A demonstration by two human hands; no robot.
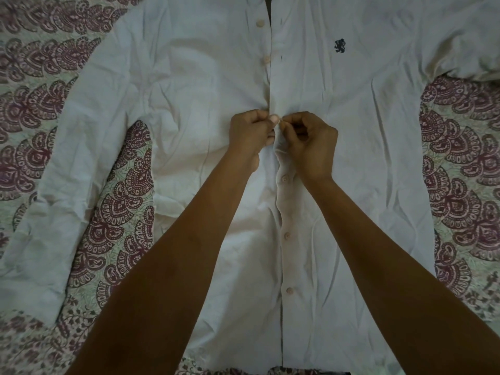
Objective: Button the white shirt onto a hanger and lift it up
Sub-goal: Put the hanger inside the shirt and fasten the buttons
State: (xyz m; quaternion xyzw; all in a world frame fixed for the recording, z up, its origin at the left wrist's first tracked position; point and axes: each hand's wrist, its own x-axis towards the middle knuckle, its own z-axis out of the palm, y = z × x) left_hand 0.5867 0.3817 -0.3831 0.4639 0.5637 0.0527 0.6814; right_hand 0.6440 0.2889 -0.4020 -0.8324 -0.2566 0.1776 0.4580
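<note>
A white shirt lies spread flat, front up, collar end at the top of the view. A small dark lion emblem marks its right chest. My left hand and my right hand meet at the placket in the middle of the shirt, both pinching the fabric edges where a button sits between the fingertips. Three buttons below my hands are fastened. Two buttons above lie undone beside the open placket. No hanger shows; the collar is out of view.
The shirt rests on a bed sheet with a maroon paisley print. The sleeves spread out to the left and right. A dark gap shows between the open placket edges at the top.
</note>
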